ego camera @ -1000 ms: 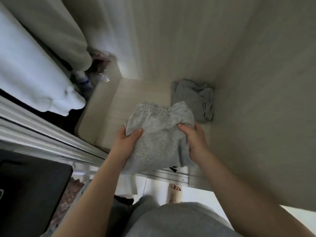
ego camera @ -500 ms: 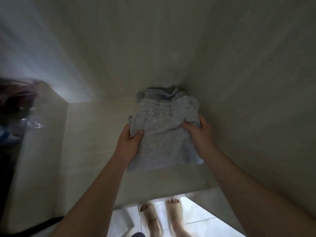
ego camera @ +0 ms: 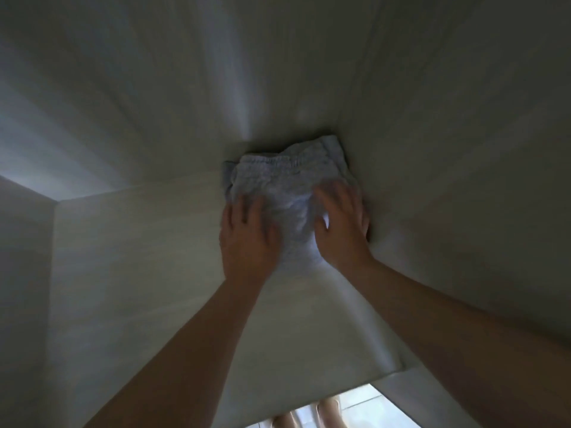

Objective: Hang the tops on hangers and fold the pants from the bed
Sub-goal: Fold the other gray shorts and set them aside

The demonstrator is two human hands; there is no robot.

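Folded light grey pants point(ego camera: 287, 177) with an elastic waistband lie in the back right corner of a pale wooden wardrobe shelf point(ego camera: 148, 273). A second grey garment point(ego camera: 228, 171) peeks out beneath them at the left edge. My left hand point(ego camera: 247, 233) rests flat on the near left part of the pants, fingers spread. On the near right part my right hand point(ego camera: 340, 223) presses down with straight fingers. The picture is blurred by motion.
The wardrobe's back panel point(ego camera: 185, 88) and right side wall point(ego camera: 463, 149) close in behind and beside the pants. A left wall point(ego camera: 24, 273) bounds the shelf. Below the shelf's front edge my feet point(ego camera: 309, 418) stand on a light tiled floor.
Both hands carried the pants deeper onto the shelf, set them on the other grey garment in the corner, and went from gripping the sides to lying flat on top.
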